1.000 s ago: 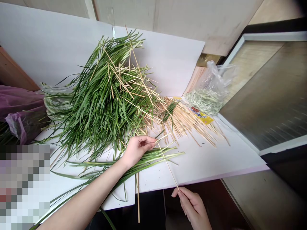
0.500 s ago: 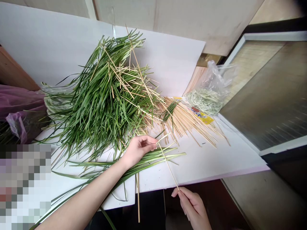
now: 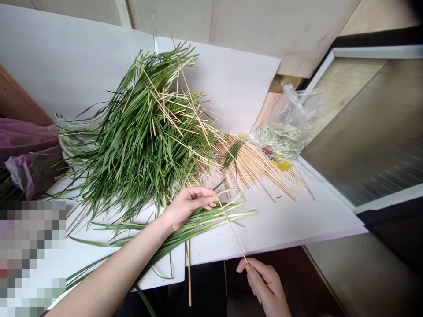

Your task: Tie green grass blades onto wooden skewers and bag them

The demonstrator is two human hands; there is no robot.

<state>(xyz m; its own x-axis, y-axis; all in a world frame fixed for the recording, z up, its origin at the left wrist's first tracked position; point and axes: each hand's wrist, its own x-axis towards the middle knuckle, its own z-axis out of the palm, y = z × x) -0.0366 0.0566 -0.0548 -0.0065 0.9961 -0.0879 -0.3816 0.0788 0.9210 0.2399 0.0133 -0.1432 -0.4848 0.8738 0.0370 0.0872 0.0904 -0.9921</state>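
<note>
Nearest, my right hand (image 3: pixel 264 281): fingers pinched shut on the low end of a thin wooden skewer (image 3: pixel 231 230), which slants up over the desk (image 3: pixel 291 229) edge, its top just beside my left fingertips. Left arm reaches in low, left hand (image 3: pixel 188 204) half curled on a loose bunch of long green leaves (image 3: pixel 205 221); grip unclear. Beyond: a big leaf heap (image 3: pixel 139 145) crossed by sticks, a fan of loose skewers (image 3: pixel 254 169), a plastic bag (image 3: pixel 284 132) of pale greens.

Makeshift indoor craft workspace: flat white foam boards (image 3: pixel 274 233) as worktop, pale plywood wall panels (image 3: pixel 238 26), heap of long green grass blades (image 3: pixel 139 145), thin bamboo skewers (image 3: pixel 254 169).
</note>
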